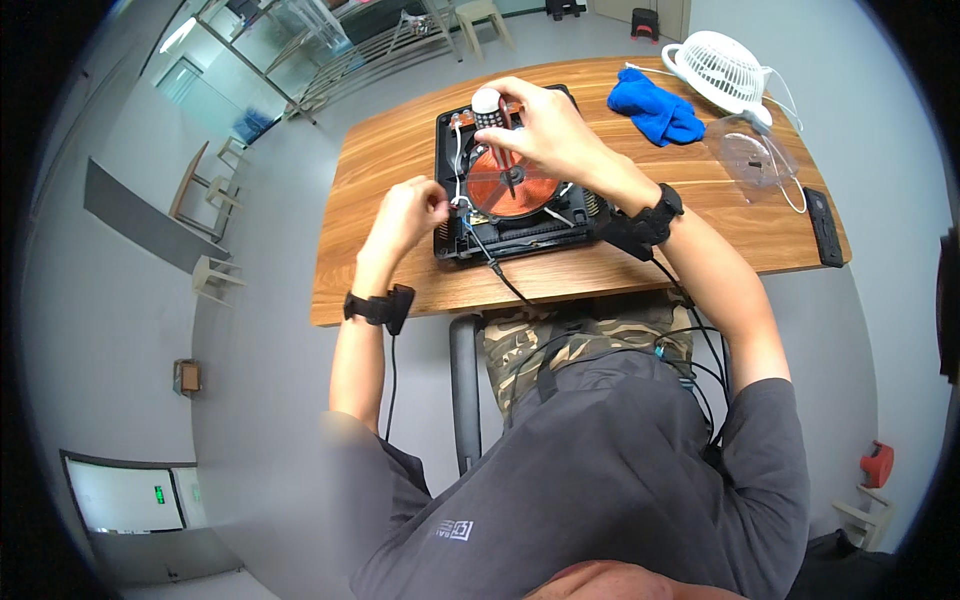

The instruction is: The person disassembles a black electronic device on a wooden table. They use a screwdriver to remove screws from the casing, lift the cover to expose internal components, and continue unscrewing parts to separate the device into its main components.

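Note:
On the wooden table lies an opened induction cooker, its black housing (pixel 447 165) facing up with a round copper coil (pixel 535 195) inside. My right hand (pixel 550 130) is closed around the handle of a screwdriver (pixel 490 113) with a white end cap. Its shaft points down over the middle of the coil; whether the tip touches anything I cannot tell. At the left side of the housing my left hand (pixel 408 213) is pinched beside thin wires (pixel 464 204); what sits between its fingertips is too small to make out. A black power cord (pixel 512 284) runs off the front edge.
Toward the back right lie a blue cloth (pixel 655 107), a white fan grille (pixel 722 70) and clear fan blades (pixel 750 158). A black strip-shaped panel (pixel 823 228) rests at the right table edge. Cables from my wrist straps hang past the table front.

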The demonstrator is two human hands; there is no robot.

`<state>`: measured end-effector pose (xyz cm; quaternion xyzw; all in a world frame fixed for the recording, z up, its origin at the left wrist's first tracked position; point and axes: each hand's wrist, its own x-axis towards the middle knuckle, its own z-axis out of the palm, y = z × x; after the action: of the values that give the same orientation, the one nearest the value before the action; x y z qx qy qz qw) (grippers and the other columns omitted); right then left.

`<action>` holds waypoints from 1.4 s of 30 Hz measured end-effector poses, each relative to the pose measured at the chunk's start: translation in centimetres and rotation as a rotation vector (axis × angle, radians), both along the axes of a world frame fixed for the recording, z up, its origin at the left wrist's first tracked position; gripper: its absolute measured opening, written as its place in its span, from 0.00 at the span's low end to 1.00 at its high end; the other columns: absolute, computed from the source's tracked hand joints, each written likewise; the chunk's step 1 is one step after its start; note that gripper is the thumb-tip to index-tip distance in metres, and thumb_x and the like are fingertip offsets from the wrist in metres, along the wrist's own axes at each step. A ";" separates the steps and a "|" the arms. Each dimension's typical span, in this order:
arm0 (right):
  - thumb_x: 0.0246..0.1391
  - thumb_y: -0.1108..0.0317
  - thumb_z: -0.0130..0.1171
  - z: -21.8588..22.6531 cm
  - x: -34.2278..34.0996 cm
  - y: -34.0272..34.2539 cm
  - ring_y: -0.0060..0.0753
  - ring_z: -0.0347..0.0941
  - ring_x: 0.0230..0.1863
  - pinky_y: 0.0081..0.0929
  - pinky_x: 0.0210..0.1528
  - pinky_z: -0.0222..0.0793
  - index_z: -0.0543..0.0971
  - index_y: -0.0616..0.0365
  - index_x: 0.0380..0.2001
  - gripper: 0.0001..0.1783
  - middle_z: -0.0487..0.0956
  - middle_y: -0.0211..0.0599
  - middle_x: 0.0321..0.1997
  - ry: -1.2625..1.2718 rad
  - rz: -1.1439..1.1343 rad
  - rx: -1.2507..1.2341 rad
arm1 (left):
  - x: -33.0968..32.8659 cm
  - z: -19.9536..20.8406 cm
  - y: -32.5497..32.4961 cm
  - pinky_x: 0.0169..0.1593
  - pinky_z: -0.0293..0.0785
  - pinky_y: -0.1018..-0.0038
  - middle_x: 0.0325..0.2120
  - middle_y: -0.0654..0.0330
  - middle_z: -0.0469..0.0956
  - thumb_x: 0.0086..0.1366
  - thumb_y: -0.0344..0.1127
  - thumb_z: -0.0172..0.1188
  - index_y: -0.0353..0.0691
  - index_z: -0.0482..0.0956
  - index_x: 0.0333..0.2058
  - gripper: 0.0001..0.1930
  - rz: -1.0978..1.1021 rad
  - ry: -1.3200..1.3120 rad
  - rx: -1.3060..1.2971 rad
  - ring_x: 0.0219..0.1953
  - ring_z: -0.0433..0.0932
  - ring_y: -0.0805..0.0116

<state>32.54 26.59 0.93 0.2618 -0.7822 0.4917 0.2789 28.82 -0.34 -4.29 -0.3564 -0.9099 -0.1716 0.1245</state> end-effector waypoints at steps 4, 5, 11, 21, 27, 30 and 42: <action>0.53 0.60 0.71 -0.1 -0.2 0.4 0.38 0.83 0.36 0.31 0.42 0.77 0.77 0.61 0.49 0.24 0.84 0.44 0.36 -0.045 -0.002 -0.009 | -1.6 -1.1 -5.7 0.36 0.78 0.67 0.23 0.51 0.81 0.54 0.29 0.66 0.33 0.82 0.27 0.06 0.145 -0.143 -0.093 0.25 0.81 0.58; 0.53 0.60 0.71 0.1 0.0 0.3 0.37 0.83 0.36 0.31 0.42 0.77 0.77 0.61 0.49 0.24 0.84 0.44 0.36 -0.051 0.001 -0.010 | -1.7 -1.8 -6.7 0.36 0.78 0.67 0.24 0.51 0.81 0.54 0.30 0.66 0.33 0.82 0.28 0.06 0.157 -0.166 -0.141 0.26 0.81 0.56; 0.52 0.59 0.71 0.2 -0.3 0.2 0.38 0.82 0.39 0.32 0.44 0.76 0.78 0.61 0.49 0.25 0.84 0.44 0.38 -0.054 -0.022 0.032 | -0.9 -3.8 -8.7 0.39 0.78 0.64 0.25 0.49 0.82 0.54 0.31 0.65 0.34 0.82 0.27 0.06 0.270 -0.241 -0.285 0.30 0.82 0.51; 0.51 0.56 0.72 0.8 -0.1 0.9 0.40 0.82 0.41 0.33 0.46 0.76 0.79 0.61 0.47 0.26 0.84 0.44 0.40 -0.029 -0.061 0.033 | -0.6 -3.3 -9.2 0.40 0.79 0.62 0.27 0.49 0.83 0.56 0.33 0.65 0.36 0.85 0.29 0.06 0.269 -0.240 -0.205 0.32 0.83 0.51; 0.53 0.55 0.72 2.4 -3.4 4.0 0.25 0.78 0.37 0.24 0.42 0.75 0.78 0.60 0.51 0.28 0.83 0.37 0.39 0.179 -0.208 0.181 | -1.6 0.8 -6.9 0.41 0.79 0.63 0.30 0.49 0.83 0.58 0.33 0.65 0.36 0.85 0.30 0.07 0.227 -0.213 -0.163 0.34 0.83 0.52; 0.53 0.53 0.72 3.6 -4.9 5.8 0.28 0.78 0.37 0.27 0.43 0.75 0.78 0.59 0.50 0.28 0.82 0.38 0.40 0.066 -0.254 0.244 | -2.5 2.2 -4.2 0.39 0.77 0.65 0.29 0.50 0.81 0.60 0.31 0.65 0.33 0.84 0.34 0.07 0.128 -0.109 -0.135 0.31 0.81 0.57; 0.50 0.55 0.74 1.6 -8.5 9.2 0.31 0.79 0.40 0.29 0.47 0.74 0.79 0.62 0.46 0.27 0.82 0.40 0.38 -0.005 -0.296 0.168 | -8.6 5.1 13.5 0.38 0.77 0.72 0.36 0.53 0.85 0.61 0.40 0.68 0.38 0.75 0.60 0.29 -0.194 -0.203 0.184 0.29 0.78 0.72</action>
<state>23.99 35.77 2.50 0.1649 -0.8513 0.3787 0.3236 20.19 13.19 0.82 -0.4105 -0.8596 -0.3005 0.0470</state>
